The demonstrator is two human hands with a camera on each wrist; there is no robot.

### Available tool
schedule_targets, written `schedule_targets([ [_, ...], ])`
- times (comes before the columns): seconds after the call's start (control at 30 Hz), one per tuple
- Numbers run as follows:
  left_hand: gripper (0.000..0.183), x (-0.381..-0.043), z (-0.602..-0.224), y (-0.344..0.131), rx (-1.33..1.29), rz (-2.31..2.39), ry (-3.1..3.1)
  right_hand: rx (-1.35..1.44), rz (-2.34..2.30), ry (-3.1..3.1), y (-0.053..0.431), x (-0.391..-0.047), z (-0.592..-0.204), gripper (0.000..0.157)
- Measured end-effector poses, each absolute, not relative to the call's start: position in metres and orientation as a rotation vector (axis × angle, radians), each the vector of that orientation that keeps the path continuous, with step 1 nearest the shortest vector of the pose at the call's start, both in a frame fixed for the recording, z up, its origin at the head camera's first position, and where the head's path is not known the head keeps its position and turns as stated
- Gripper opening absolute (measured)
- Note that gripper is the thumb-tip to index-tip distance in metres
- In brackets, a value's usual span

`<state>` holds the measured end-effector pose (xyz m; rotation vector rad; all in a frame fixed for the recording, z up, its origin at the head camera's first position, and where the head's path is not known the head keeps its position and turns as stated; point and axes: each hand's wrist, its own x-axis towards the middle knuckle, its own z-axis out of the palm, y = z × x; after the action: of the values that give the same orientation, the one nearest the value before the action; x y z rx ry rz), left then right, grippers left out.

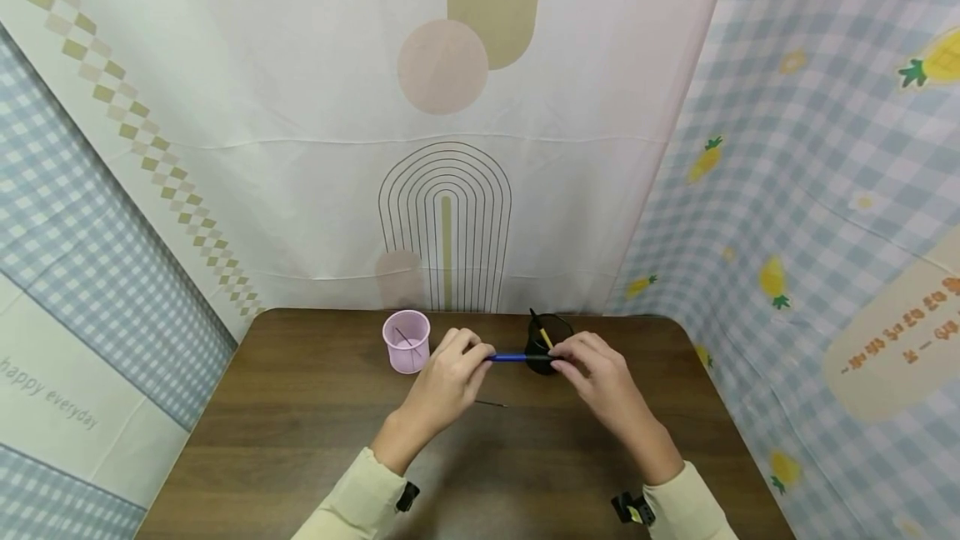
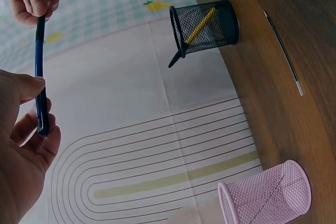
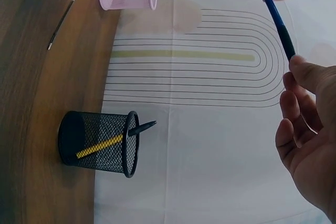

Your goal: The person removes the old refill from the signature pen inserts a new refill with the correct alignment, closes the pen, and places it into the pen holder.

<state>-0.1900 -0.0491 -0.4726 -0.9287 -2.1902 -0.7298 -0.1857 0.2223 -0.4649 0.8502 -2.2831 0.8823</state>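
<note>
A blue pen with a black grip section is held level above the table between both hands. My left hand pinches its blue end between thumb and fingers. At the black end, my right hand pinches the tip with thumb and fingertips. In the left wrist view the pen looks whole from end to end. A thin pen refill lies on the table below the hands; the left hand partly covers it in the head view.
Behind the right hand stands a black mesh pen cup with a yellow-and-black pen in it. A pink mesh cup with a thin dark stick inside stands left of it. The wooden table backs onto a printed cloth.
</note>
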Motion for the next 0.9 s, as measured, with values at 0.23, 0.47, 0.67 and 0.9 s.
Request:
schedule_targets([
  [0.23, 0.01, -0.1895, -0.4725, -0.049, -0.929, -0.724, -2.201, 0.856, 0.908, -2.266, 0.2235, -0.1873, -0.4663, 0.02],
  [0.47, 0.01, -0.1899, -0.4734, -0.049, -0.931, -0.72, -2.208, 0.827, 0.894, -2.301, 0.2235, -0.1861, -0.465, 0.018],
  [0.67, 0.011, -0.1905, -0.4745, -0.0496, -0.934, -0.722, -2.218, 0.813, 0.873, -2.341, 0.2236, -0.1844, -0.4648, 0.021],
  [0.9, 0.011, -0.1903, -0.4735, -0.0504, -0.933, -0.725, -2.227, 0.828, 0.813, -2.363, 0.2238, -0.1822, -0.4603, 0.029],
])
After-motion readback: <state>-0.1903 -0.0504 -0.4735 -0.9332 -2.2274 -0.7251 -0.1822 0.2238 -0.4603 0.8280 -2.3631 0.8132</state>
